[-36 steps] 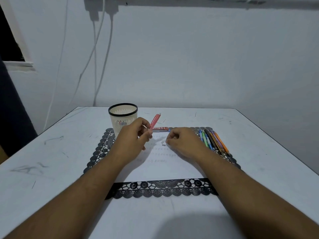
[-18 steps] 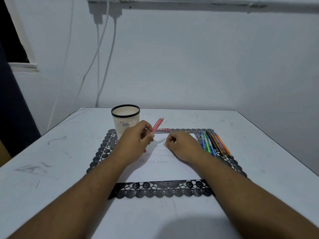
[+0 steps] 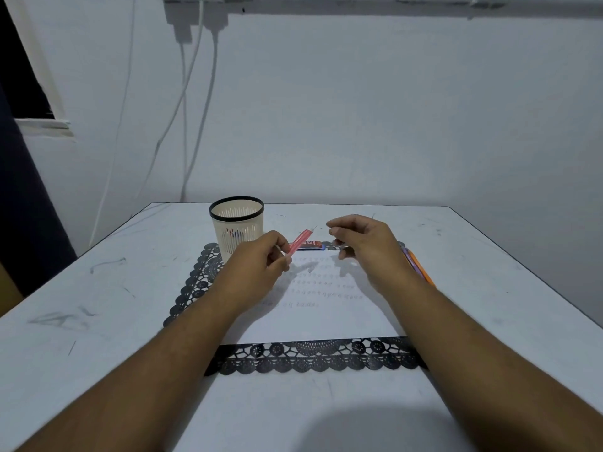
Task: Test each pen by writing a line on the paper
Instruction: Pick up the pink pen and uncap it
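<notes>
Now the left hand (image 3: 257, 265) is gripping a pink pen (image 3: 298, 243) between thumb and fingers, holding it clear of the paper (image 3: 329, 308) with its far end tilting up and to the right. The right hand (image 3: 365, 246) is hovering above the top edge of the sheet, fingers loosely curled, thumb and forefinger drawn close together; whether anything thin is sitting between them is too small to tell. The paper is lying flat on a black lace-patterned placemat (image 3: 313, 358), and faint rows of written marks are showing across its upper half. Just beyond the sheet, between the two hands, a small red and blue case (image 3: 311, 245) is lying on the mat. Over to the right, partly hidden behind the right wrist, more pens (image 3: 419, 267) are lying side by side on the mat, orange and purple ones showing. At the mat's far left corner a cream slotted pen cup (image 3: 236, 228) with a black rim is standing upright, with a few red and blue pens showing through its slots. Everything is sitting on a white scuffed table (image 3: 98, 288).
</notes>
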